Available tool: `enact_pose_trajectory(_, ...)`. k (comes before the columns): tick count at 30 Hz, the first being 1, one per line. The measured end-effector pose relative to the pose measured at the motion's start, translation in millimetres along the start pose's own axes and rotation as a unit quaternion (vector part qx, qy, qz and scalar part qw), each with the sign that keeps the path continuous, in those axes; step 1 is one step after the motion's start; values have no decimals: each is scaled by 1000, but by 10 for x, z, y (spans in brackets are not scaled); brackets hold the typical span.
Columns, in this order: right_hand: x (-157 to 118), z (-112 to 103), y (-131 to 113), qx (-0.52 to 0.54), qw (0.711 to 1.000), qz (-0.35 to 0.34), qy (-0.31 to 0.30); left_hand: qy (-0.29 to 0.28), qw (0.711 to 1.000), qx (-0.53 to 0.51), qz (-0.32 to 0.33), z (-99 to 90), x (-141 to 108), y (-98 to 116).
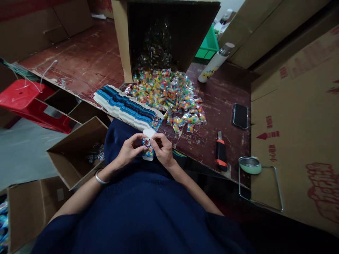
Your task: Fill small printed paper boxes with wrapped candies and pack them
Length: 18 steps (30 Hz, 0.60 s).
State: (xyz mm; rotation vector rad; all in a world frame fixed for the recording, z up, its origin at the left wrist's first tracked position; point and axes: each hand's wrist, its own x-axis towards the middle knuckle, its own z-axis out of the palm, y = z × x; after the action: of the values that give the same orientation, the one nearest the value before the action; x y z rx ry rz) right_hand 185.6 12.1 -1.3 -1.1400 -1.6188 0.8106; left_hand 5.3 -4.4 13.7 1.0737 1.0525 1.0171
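A small printed candy box (147,151), blue with colourful pictures and a white flap up at its top, is held upright over my lap. My left hand (131,147) pinches its left side. On the other side, my right hand (162,149) closes its fingers at the upper right edge by the flap. Just beyond lies a long row of flat, unfolded candy boxes (127,107), overlapping along the table edge. Behind that row spreads a heap of small clear packets of coloured candy (164,90), spilling from a cardboard carton (123,38) tipped on its side.
On the right of the table (206,141) are a utility knife (220,151), a phone (240,116) and a white bottle (215,63). A metal frame with a green cup (250,165) juts from the edge. An open carton (79,151) and red stool (29,100) stand left.
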Motion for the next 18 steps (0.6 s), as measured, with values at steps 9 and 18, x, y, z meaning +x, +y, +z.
enact_pose_trajectory(9,132,50,-86,162,985,58,6,62,998,-2,6,-13,27,45)
enact_pose_trajectory(18,336,-106,-101,135,976,153,-82,30,999,34,-5,-45,2,89)
